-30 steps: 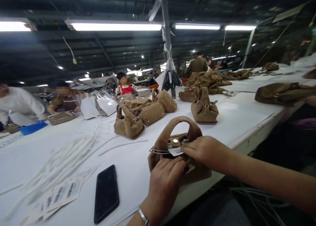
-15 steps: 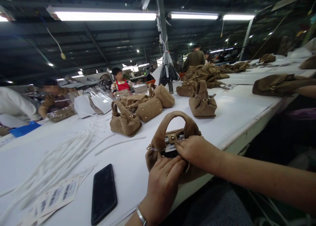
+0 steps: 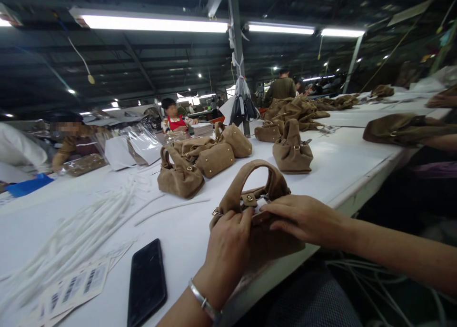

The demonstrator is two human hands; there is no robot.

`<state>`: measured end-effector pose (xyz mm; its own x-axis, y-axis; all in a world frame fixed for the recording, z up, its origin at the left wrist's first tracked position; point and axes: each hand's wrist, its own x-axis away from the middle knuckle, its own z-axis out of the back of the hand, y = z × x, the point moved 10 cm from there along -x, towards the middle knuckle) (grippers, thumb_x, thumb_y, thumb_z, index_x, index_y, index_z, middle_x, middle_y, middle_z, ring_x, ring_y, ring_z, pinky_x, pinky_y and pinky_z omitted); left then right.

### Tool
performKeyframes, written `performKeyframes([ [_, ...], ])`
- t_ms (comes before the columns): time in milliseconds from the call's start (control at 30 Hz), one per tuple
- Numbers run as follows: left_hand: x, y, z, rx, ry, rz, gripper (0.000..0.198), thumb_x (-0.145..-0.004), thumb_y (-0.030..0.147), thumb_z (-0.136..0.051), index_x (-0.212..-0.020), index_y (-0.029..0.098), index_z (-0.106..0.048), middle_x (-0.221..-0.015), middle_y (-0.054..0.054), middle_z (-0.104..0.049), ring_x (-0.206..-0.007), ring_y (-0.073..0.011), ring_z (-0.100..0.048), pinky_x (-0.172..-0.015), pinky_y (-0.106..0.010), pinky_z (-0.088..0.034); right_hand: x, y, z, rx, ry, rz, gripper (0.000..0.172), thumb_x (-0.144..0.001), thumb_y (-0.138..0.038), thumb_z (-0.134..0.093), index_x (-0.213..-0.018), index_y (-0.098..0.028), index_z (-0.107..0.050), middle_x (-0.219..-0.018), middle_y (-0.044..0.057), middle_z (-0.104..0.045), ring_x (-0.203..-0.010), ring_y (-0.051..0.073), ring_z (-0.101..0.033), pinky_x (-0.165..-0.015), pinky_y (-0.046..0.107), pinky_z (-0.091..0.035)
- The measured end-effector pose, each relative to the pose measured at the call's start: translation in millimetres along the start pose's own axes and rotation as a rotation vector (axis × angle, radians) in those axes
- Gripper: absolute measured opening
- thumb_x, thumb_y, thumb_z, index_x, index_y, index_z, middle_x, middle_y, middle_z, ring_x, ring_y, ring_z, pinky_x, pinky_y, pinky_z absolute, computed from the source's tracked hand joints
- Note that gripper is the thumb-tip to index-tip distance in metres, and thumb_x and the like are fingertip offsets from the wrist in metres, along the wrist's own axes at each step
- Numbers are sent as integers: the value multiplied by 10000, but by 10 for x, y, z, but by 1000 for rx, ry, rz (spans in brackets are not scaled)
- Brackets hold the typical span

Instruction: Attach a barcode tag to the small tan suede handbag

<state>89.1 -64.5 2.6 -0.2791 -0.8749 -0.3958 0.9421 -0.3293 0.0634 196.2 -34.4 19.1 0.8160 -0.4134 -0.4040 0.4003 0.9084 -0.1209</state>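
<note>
A brown suede-look handbag (image 3: 271, 243) stands at the table's near edge, its looped handle upright. My left hand (image 3: 228, 239), with a silver bangle at the wrist, has its fingers curled over the left part of the bag's top rim. On the right part of that rim, my right hand (image 3: 303, 217) pinches the edge, thumb outside and fingers over the opening. Between the hands shows a tab with a gold snap (image 3: 249, 198), and a bit of white tag lies by the opening. The bag's inside is mostly hidden.
A black phone (image 3: 147, 282), barcode tags (image 3: 76, 286) and white cords (image 3: 84, 227) lie to the left on the white table (image 3: 342, 174). Several brown handbags (image 3: 293, 151) stand beyond. A co-worker's arm (image 3: 441, 141) touches a bag at right; other people sit across.
My left hand has moved up from the bag's front onto its rim. My right hand has shifted right, off the barcode tag, which has mostly gone out of sight in the opening.
</note>
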Motion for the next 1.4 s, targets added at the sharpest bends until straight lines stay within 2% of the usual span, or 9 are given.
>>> performKeyframes([
  [200,-58,-113,58,8,47,90,408,-923,245,-547,-1320,183,-475,-916,-77,-734,-794,-234,-698,-667,-310,-529,189,-110,-40,128,383,89,487,-969,-169,-520,-1442,-212,-412,-1300,114,-631,-1201,195,-583,-1003,371,-501],
  [467,-78,-102,103,61,182,33,307,-904,217,-544,-1209,198,-570,-857,-62,-743,-717,-233,-700,-607,-316,-542,139,-90,-198,174,243,29,600,-908,-351,-635,-1443,-150,-454,-1297,155,-611,-1169,279,-561,-995,469,-494],
  [667,89,25,243,127,368,-205,192,-911,175,-506,-1011,234,-659,-808,-10,-742,-693,-210,-698,-612,-313,-578,91,-36,-176,51,232,-117,457,-829,-269,-719,-1268,-203,-608,-1106,88,-677,-1009,274,-604,-902,449,-522],
  [767,198,-190,525,230,535,-201,214,-923,176,-523,-1083,235,-652,-889,0,-756,-744,-156,-715,-660,-230,-578,98,-11,-169,2,254,-154,415,-794,-237,-749,-1196,-242,-645,-1065,57,-692,-977,263,-616,-875,420,-525],
  [867,82,-694,751,403,603,91,186,-906,266,-604,-1071,221,-677,-945,-13,-758,-801,-156,-719,-724,-229,-575,114,-19,-135,-7,301,-164,398,-782,-216,-763,-1166,-244,-663,-1065,56,-698,-971,256,-618,-865,406,-520],
  [967,-358,-919,548,642,304,233,240,-905,324,-580,-1020,171,-725,-1014,-60,-758,-892,-204,-713,-785,-293,-575,116,-35,-111,-8,326,-166,364,-799,-226,-756,-1153,-224,-671,-1047,65,-695,-958,245,-612,-856,397,-514],
  [1067,-723,-788,105,816,-146,161,285,-864,294,-609,-1070,143,-736,-1083,-79,-750,-996,-240,-689,-846,-321,-554,121,-44,-109,-1,329,-162,345,-827,-241,-735,-1163,-213,-663,-1050,66,-688,-966,238,-605,-865,401,-506],
  [1167,-796,-651,-189,853,-432,95,386,-782,331,-709,-1123,151,-725,-1068,-68,-755,-987,-263,-683,-845,-330,-543,152,-60,-122,15,332,-160,333,-849,-256,-711,-1175,-215,-654,-1049,63,-685,-982,236,-605,-880,402,-503],
  [1400,-777,-416,-212,693,-474,-6,511,-730,506,-749,-1111,167,-720,-1006,-63,-754,-938,-270,-673,-760,-297,-523,216,-85,-147,32,391,-202,338,-856,-274,-710,-1179,-204,-642,-1035,54,-679,-993,249,-601,-891,426,-491],
])
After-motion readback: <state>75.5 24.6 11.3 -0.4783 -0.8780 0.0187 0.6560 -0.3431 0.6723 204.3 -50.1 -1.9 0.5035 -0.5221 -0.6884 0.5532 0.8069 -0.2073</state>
